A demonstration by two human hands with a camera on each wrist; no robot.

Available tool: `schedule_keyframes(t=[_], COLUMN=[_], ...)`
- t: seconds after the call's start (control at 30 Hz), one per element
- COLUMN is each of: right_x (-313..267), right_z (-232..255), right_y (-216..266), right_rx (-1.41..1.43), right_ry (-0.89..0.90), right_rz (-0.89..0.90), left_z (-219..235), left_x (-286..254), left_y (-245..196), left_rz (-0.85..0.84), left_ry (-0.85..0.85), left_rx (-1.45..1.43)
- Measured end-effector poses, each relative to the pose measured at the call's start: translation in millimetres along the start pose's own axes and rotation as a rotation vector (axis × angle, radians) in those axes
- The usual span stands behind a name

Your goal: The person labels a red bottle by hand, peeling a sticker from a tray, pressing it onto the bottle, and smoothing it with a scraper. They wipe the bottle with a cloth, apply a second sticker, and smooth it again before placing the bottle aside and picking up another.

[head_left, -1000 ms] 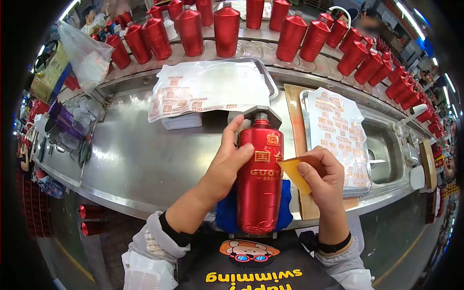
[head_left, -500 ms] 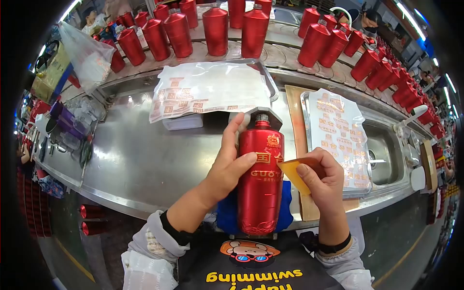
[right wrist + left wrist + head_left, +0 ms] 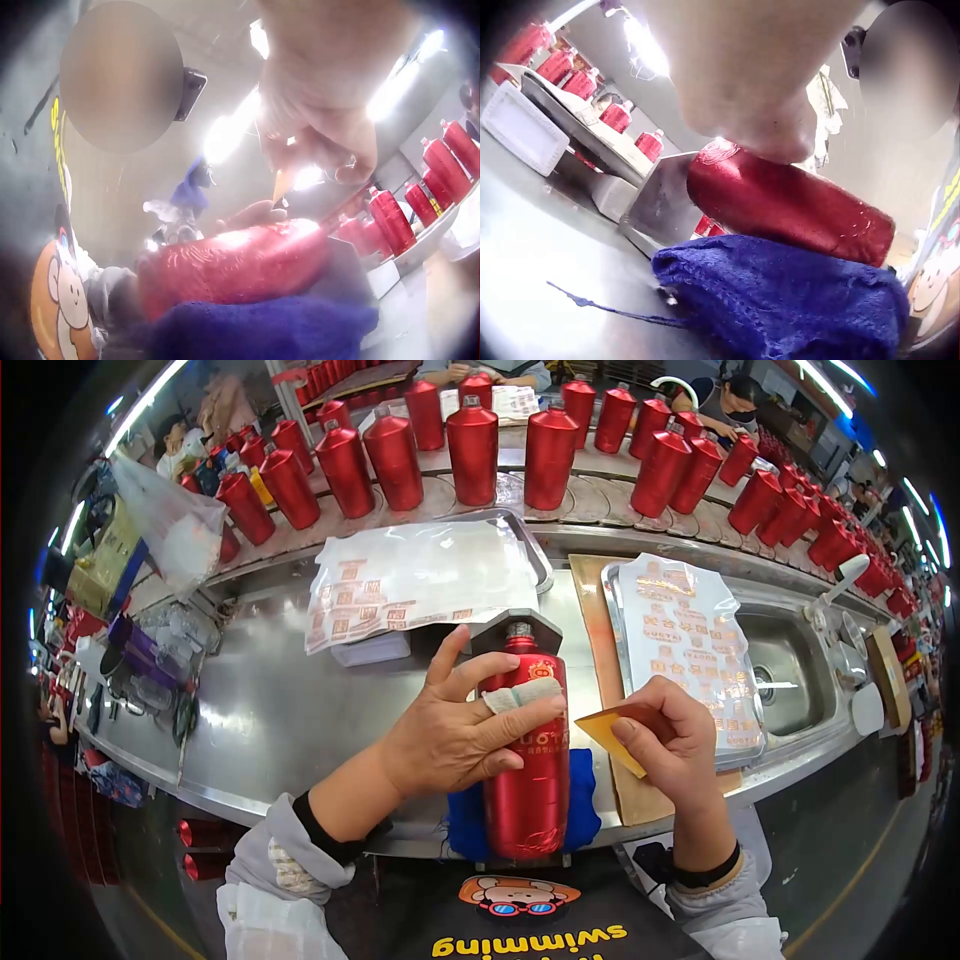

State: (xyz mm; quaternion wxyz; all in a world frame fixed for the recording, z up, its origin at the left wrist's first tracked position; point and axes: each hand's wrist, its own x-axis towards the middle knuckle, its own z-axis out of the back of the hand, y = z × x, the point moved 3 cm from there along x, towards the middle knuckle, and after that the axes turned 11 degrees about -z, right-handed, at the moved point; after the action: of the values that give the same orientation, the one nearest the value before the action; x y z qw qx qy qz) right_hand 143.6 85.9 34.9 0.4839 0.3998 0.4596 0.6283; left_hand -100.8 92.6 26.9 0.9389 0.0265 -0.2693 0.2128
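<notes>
A red bottle [image 3: 527, 800] with gold lettering lies on a blue cloth [image 3: 780, 300], its neck at a grey notched support [image 3: 490, 628]. My left hand [image 3: 465, 725] lies across the bottle's front, back up and fingers extended, with a whitish cloth wrap [image 3: 522, 695] round one finger. This hand covers much of the lettering. Right of the bottle, my right hand [image 3: 665, 735] pinches a thin yellow-brown flat piece [image 3: 610, 738] between thumb and fingers, its pointed corner toward the bottle and a small gap between them. In the right wrist view the bottle [image 3: 240, 262] shows below that hand.
Behind the support sits a tray [image 3: 535, 545] covered by a printed transfer sheet [image 3: 425, 565]. A second printed sheet [image 3: 680, 650] lies on a tray at right, beside a sink [image 3: 795, 675]. Beyond the steel counter [image 3: 270, 690], several red bottles [image 3: 472, 455] stand on a conveyor.
My left hand has turned from gripping the bottle's left side to lying across its front, and the finger wrap has come into view. The right hand keeps its yellow piece. Bottles on the conveyor have shifted.
</notes>
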Motion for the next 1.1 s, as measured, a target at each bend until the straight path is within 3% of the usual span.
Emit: schedule_keyframes(t=[0.1,0.3,0.33,0.43,0.53,0.6,0.63,0.7,0.73,0.8,0.87,0.9,1.0,1.03,1.07,1.1], right_x=[3,9,12,30,73,85,70,32,15,29,66,75,20,-3,-17,-13], right_z=[0,0,-3,-18,-35,-35,-38,-53,-57,-58,-56,-50,-65,-71,-66,-63], right_y=[4,32,35,41,23,39,55,56,68,62,49,52,53,53,63,55], right_rx=[0.047,-0.186,-0.177,-0.142,-0.221,-0.465,-0.785,-0.759,-0.697,-0.434,-0.393,-0.541,-0.840,-0.703,-0.470,-0.394], right_ry=[-0.005,0.077,0.131,0.330,0.258,-0.155,-0.196,0.151,0.340,0.718,0.290,-0.044,0.084,0.211,0.449,0.425], right_rz=[0.022,0.153,0.111,0.022,0.244,0.639,0.897,0.801,0.761,0.584,0.346,0.601,0.836,0.888,0.732,0.666], left_z=[5,-1,-1,-6,-5,-13,-14,-14,-20,-29,-41,-44,-39,-42,-47,-51], left_x=[17,33,35,31,9,-21,-29,-45,-51,-50,-54,-55,-55,-57,-60,-63], left_y=[11,27,27,28,15,-10,-29,-69,-82,-98,-98,-96,-96,-94,-92,-94], left_rz=[-0.025,0.046,0.068,0.181,0.402,0.537,0.527,0.498,0.490,0.529,0.526,0.515,0.534,0.509,0.490,0.473], left_ry=[0.029,0.004,0.001,-0.200,-0.333,-0.432,-0.381,-0.286,-0.134,-0.113,-0.090,-0.079,-0.097,-0.101,-0.104,-0.098], left_rx=[0.043,-0.150,-0.173,-0.205,-0.248,-0.311,-0.372,-0.495,-0.459,-0.360,-0.176,-0.085,-0.137,-0.119,-0.103,-0.089])
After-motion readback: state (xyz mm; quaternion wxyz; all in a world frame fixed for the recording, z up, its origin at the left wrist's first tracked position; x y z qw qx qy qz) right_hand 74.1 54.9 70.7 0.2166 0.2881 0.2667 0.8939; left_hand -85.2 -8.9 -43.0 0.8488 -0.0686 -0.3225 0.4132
